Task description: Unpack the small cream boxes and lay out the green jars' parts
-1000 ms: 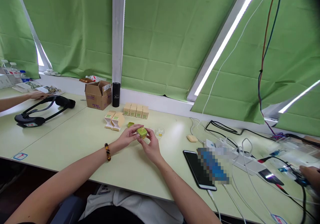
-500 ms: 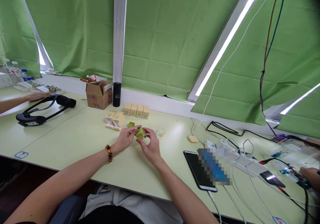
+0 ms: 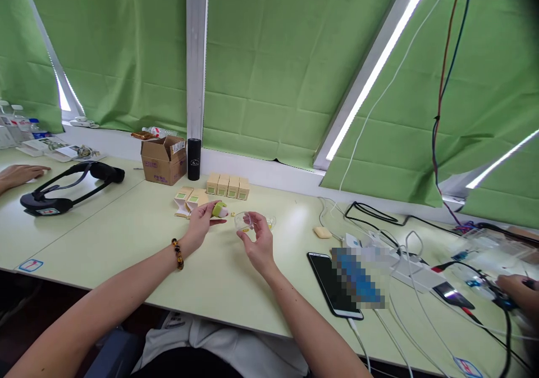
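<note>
In my left hand [image 3: 199, 225] is a small green piece [image 3: 219, 209] with a pale pinkish side, pinched between thumb and fingers. My right hand [image 3: 260, 249] grips a small clear plastic container [image 3: 243, 221] with a yellow spot at its bottom. A gap of bare table separates the two pieces. Partly hidden behind my right fingers, another clear container [image 3: 272, 221] rests on the table. A tiny yellow-green bit [image 3: 232, 214] lies between my hands. Beyond my left hand are two opened small cartons [image 3: 196, 199] and a row of several small tan boxes [image 3: 228, 186].
A cardboard box [image 3: 163, 162] and black bottle [image 3: 194, 159] stand at the back. A black headset [image 3: 71, 190] lies left, near another person's hand [image 3: 21, 176]. To the right are a phone [image 3: 334, 285], a beige block [image 3: 322, 232], tangled cables and another hand [image 3: 519, 291].
My hands have drawn apart, the green piece going left and the clear container staying in my right hand. The other person's hand at left has pulled back. The view has shifted slightly.
</note>
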{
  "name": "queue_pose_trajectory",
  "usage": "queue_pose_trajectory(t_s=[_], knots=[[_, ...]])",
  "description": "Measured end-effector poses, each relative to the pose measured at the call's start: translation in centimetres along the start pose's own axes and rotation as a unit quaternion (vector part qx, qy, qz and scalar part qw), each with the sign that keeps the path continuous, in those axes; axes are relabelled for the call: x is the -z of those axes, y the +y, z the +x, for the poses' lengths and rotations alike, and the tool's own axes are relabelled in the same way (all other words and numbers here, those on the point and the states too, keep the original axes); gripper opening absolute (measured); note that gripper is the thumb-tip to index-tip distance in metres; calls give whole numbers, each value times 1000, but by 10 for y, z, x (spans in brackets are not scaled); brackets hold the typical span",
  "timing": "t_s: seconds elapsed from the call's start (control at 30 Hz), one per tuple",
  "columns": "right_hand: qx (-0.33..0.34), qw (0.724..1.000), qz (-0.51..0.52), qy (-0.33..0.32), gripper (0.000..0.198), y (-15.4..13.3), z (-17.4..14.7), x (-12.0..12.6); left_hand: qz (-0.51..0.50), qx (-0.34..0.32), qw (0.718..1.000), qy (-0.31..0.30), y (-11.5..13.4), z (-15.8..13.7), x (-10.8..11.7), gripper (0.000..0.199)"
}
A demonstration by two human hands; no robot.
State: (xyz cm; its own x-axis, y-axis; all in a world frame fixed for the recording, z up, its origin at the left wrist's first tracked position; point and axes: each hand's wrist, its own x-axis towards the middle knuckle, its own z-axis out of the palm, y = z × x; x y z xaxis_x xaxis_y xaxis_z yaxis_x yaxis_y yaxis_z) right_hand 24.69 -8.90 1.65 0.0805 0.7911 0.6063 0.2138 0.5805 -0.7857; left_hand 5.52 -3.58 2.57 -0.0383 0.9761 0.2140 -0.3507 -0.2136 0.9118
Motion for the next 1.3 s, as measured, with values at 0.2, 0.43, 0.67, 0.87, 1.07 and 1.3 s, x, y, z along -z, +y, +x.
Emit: queue_pose_trajectory(t_s=[0.2,0.43,0.67,0.87,1.07,1.3], knots=[[130,991,-1,22,52,-12,-1,5,-5,53,998,-19,-7,1,-1,44],[210,975,-67,37,46,-18,0,11,22,36,998,-42,-5,-3,-3,54],[176,981,-48,69,46,-15,-2,10,29,30,998,-36,-8,-1,-2,57],[69,993,69,64,43,-17,1,5,37,28,998,-34,-7,-2,-2,58],[-197,943,269,-14,56,-15,16,10,40,33,998,-31,-6,-2,-3,57],[-165,955,217,117,51,-3,38,40,38,37,998,-38,-3,-3,-2,56]])
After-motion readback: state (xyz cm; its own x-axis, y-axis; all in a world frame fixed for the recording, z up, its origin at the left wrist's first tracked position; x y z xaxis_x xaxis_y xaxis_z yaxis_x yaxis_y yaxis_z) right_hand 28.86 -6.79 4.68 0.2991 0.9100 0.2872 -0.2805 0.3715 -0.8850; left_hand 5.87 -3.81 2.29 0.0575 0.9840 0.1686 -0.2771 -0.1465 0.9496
